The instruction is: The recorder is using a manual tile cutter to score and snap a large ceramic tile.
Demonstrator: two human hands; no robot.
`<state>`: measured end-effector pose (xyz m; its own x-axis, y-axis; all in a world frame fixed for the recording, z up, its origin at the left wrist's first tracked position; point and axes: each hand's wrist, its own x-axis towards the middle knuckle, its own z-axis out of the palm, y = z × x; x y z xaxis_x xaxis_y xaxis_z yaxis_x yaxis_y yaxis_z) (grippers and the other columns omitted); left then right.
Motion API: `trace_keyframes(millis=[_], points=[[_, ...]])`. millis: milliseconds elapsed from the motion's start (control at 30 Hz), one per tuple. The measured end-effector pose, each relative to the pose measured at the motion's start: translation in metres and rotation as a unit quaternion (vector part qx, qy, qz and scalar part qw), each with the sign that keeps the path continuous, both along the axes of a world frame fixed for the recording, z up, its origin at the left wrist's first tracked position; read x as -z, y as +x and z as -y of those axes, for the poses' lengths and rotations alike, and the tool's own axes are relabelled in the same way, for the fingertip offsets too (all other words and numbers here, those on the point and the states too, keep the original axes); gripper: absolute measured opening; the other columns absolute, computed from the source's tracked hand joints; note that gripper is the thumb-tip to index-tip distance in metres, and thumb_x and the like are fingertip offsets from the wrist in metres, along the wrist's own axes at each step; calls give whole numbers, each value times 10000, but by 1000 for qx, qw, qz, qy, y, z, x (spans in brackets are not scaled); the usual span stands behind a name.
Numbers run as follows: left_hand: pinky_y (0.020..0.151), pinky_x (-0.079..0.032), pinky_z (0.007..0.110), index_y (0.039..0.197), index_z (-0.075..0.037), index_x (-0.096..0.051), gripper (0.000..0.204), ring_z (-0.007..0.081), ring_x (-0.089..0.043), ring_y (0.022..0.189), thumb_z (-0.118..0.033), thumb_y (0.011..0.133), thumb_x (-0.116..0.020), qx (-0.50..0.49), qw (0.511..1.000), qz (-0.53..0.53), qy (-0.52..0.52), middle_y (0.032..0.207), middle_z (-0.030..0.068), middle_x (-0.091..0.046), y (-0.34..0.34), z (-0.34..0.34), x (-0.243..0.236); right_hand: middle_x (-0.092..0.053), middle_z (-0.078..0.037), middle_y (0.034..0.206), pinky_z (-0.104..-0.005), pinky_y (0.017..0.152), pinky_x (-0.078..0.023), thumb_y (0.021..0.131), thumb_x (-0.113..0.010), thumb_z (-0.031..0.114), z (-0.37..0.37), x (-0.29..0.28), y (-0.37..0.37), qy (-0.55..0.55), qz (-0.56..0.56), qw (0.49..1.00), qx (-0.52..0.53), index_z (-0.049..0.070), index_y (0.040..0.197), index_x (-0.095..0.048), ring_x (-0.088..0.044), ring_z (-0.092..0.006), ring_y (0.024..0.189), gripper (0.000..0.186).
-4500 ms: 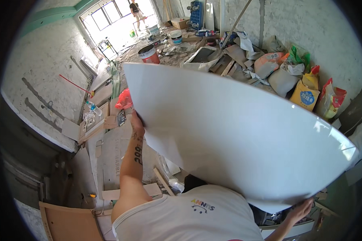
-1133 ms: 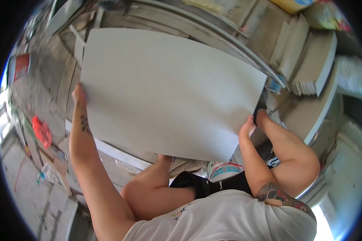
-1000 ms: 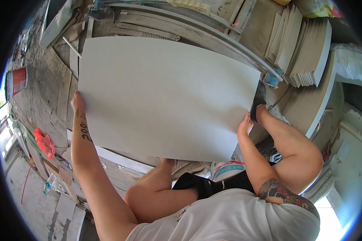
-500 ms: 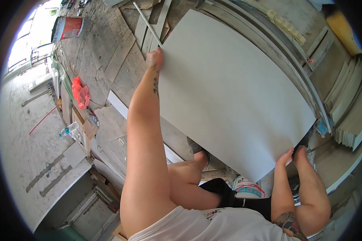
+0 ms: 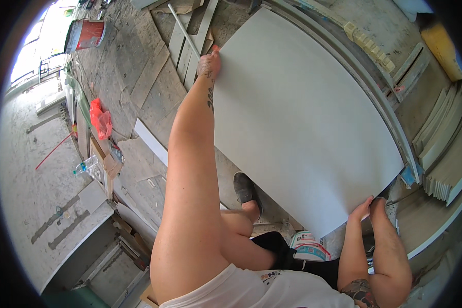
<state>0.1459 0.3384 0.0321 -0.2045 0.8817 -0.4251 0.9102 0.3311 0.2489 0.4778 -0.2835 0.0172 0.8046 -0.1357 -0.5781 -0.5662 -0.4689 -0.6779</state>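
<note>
A large flat white panel lies in front of me, tilted across the view. At its far left edge my left hand is closed on the rim, arm stretched out; its fingertips are partly hidden. My right hand grips the near right edge, close to my right knee, with fingers hidden under the panel. A thin white rod lies on the floor close to my left hand. The panel's far side runs along a long curved-looking grey rail.
A dark shoe is by the panel's left edge. A white tub stands beneath me. Stacked pale strips lie at right. A red bucket, a red plastic bag and a clear bottle lie at left.
The panel has shifted slightly away and to the right, nearer the rail. My left hand has moved with it, and more of the shoe shows beside the panel.
</note>
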Motion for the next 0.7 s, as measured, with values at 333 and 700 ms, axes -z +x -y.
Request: trace_keyframes(millis=[333,700], points=[[891,-427,416,1086,-21,-592,511,361,-544,1059,-397,807,-386,-5,1000,-20,-21,1139,212,-563,16,-41,15,-555,-144,1158,-343,858,-440,860,-503,507,-24,4,5,22,-15,999,24,-101,1126,-513,-550,-259,997,664],[935,-383,431,1151,24,-527,583,359,-509,1108,-455,848,-391,21,996,18,-87,1187,211,-531,28,-43,28,-399,-87,1358,-357,1018,-311,854,-407,606,-11,11,36,18,-184,983,-19,3,1323,-345,-403,-246,1214,766]])
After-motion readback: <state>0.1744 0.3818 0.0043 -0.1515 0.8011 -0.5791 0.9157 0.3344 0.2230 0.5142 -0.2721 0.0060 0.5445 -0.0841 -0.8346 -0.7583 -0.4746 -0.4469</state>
